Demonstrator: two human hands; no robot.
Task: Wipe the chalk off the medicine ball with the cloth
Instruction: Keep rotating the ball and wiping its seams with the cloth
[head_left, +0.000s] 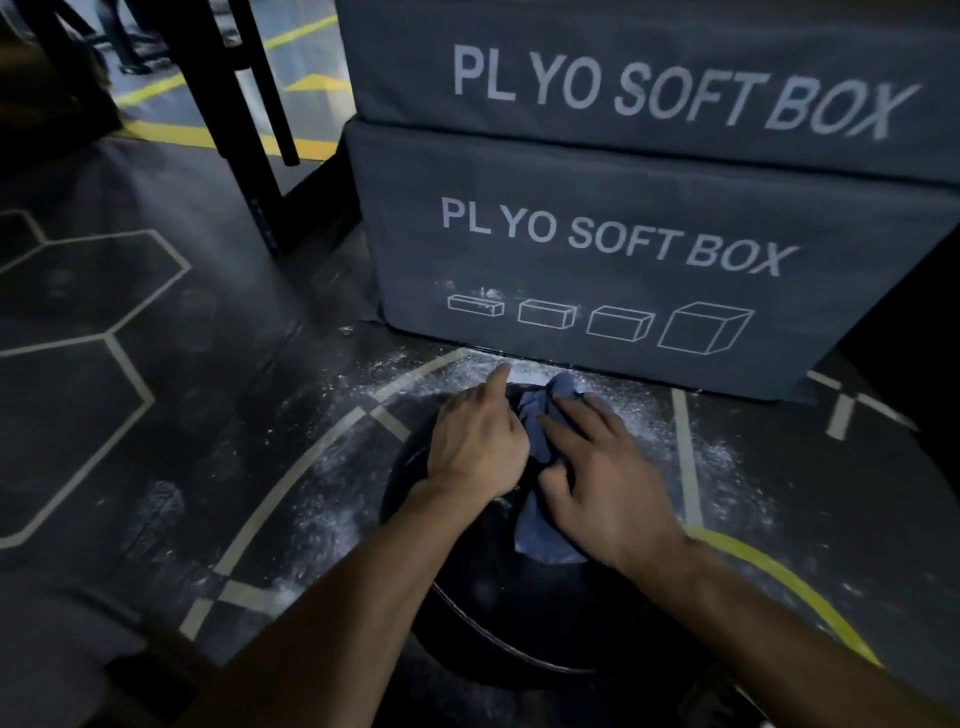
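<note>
Far left, dark floor (156, 395) w/ pale hexagon lines. Black rack legs (244, 119) up at the back. Chalk dust (332, 519) scattered on the floor round the ball. My left hand (475, 441) rests on top of the black medicine ball (498, 623), index finger stretched fwd, other fingers curled at the edge of the blue cloth (540, 525); can't tell if it's gripping. Cloth is bunched on the ball btwn both hands. My right hand (608, 483) presses flat on the cloth, fingers spread. Behind, two stacked grey plyo boxes (623, 291), the ball near the lower one.
</note>
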